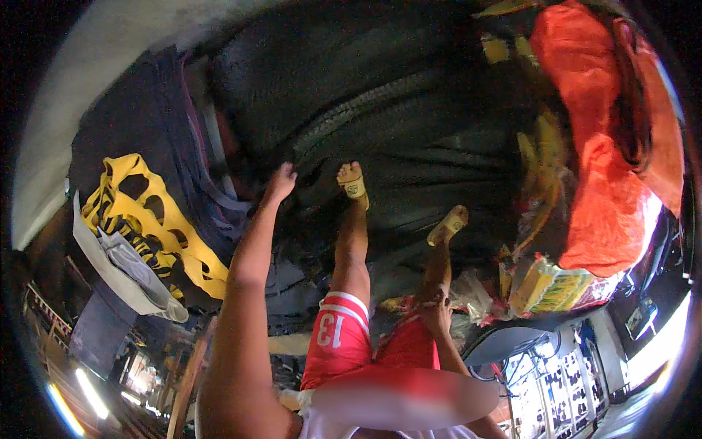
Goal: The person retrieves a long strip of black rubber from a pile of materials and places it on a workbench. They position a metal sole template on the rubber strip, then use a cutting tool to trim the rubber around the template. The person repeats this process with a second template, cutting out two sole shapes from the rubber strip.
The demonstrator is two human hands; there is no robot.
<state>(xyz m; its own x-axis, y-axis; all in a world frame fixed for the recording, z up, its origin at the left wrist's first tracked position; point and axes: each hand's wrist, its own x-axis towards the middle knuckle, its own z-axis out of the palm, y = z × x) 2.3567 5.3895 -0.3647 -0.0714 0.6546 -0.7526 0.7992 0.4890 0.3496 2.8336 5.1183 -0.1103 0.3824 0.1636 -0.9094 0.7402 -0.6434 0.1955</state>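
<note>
My left hand [282, 181] reaches out over a large black sheet [380, 110] with a wrinkled, leather-like surface. Its fingers are curled closed against the dark material; whether a fold is pinched in them is too dark to make out. Down by my right knee, my right hand [437, 314] rests on the leg just past the hem of my red shorts [336, 329], and it appears to hold nothing. Both my feet, in tan slip-on footwear [354, 188], are on the black sheet.
To the left lies a yellow sheet [175, 223] full of large holes, beside a white tray-like piece [124, 271] and dark folded cloth [131, 132]. A big orange bag [599, 146] stands at the right, above yellow packages [552, 289] and clear plastic [475, 296].
</note>
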